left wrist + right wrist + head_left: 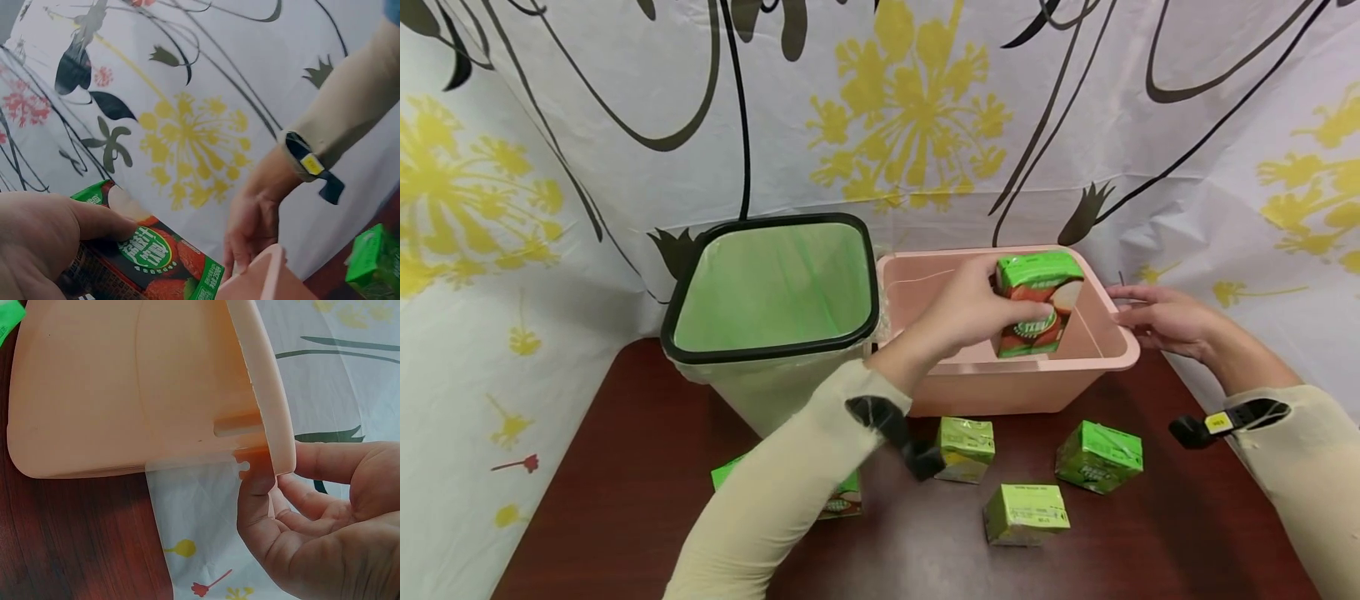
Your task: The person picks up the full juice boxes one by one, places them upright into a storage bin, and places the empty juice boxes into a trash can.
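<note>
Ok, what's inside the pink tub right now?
In the pink tub, only the juice carton, gripped by the left hand, shows above the opening. What floor is visible looks bare; the hand, carton and near wall hide the rest.

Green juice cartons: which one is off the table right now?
The green-and-red juice carton gripped upright in the left hand over the pink plastic tub. The other green cartons all lie on the dark wooden table.

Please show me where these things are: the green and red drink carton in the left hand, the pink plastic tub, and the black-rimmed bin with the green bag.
green and red drink carton [1037, 304], head view, front face.
pink plastic tub [1000, 387], head view, front wall.
black-rimmed bin with green bag [767, 346], head view, front rim.
</note>
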The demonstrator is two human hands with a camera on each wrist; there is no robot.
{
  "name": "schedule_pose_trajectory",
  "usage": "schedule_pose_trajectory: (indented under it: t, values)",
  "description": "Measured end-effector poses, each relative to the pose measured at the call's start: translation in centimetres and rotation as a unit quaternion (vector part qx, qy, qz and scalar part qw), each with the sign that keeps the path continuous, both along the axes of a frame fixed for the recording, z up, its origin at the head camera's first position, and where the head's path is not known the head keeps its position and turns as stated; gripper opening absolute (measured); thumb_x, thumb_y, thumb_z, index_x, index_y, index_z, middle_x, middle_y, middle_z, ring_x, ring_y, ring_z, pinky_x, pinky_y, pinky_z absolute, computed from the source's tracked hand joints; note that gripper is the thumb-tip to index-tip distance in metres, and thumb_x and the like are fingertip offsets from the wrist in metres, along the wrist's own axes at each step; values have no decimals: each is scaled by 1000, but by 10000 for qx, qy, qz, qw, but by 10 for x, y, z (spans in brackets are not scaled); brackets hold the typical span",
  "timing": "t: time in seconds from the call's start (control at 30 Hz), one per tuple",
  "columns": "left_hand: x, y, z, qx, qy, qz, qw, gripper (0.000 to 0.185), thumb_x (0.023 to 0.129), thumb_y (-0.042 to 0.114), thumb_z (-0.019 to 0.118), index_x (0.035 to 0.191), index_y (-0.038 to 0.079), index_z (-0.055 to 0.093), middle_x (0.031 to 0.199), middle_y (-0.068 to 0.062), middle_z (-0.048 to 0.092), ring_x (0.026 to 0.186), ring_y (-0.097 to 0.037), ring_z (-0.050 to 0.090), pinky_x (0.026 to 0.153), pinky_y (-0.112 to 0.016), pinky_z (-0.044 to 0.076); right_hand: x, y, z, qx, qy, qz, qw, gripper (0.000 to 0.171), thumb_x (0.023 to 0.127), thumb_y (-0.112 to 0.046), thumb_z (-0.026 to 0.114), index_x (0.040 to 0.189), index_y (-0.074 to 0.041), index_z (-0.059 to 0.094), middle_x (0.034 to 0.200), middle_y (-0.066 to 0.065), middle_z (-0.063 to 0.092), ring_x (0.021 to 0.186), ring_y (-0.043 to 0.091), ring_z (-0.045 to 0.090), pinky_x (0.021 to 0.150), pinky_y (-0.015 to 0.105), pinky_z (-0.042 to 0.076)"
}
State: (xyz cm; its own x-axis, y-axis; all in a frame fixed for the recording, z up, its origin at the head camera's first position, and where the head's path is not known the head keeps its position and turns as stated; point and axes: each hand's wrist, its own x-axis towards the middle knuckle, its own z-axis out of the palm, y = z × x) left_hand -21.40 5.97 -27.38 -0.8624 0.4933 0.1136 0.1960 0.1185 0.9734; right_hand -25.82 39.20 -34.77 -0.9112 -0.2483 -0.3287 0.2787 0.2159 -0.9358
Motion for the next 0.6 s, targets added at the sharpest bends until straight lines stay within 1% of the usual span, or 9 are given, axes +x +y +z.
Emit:
schedule_pose_trajectory:
  t: [0.13,0.23,0.37,0.47,0.53,0.6]
  values:
    - [-19,15,6,-212,-255,194,9993,33,86,8,83,115,4,68,90,-4,71,80,-13,68,68,-24,56,1,-1,1,187,-19,9,9998,41,106,0,47,105,-37,63,99,-8,69,86,8,66,71,28,58]
    - [-34,24,9,-399,-280,282,9984,34,85,10,84,115,6,68,89,-3,70,81,-13,68,67,-24,56,1,0,1,300,-43,4,9995,37,106,-1,47,107,-36,60,100,-10,69,88,7,66,72,27,58]
    - [-54,31,8,-496,-234,181,9983,32,86,11,83,114,7,69,90,-3,71,82,-14,68,67,-25,57,0,0,0,366,-41,-1,9993,33,106,-2,47,112,-34,57,101,-10,68,88,6,66,73,27,58]
    - [-68,33,5,-496,-319,24,9983,31,88,11,82,114,6,67,93,-5,70,83,-17,69,67,-28,59,0,1,0,371,-15,26,9993,30,106,-2,48,117,-29,53,101,-10,69,89,7,66,73,27,58]
    - [-76,33,3,-535,-394,-42,9978,34,88,12,81,117,6,64,95,-6,69,84,-18,69,66,-31,59,0,1,0,330,0,58,9994,29,106,-2,48,119,-28,52,101,-10,69,89,7,66,74,27,58]
    - [-84,33,0,-555,-450,-129,9974,37,89,12,80,121,6,62,98,-7,68,85,-19,70,67,-33,60,-1,1,0,267,18,80,9996,30,106,-2,48,117,-29,54,101,-9,69,89,7,66,73,27,58]
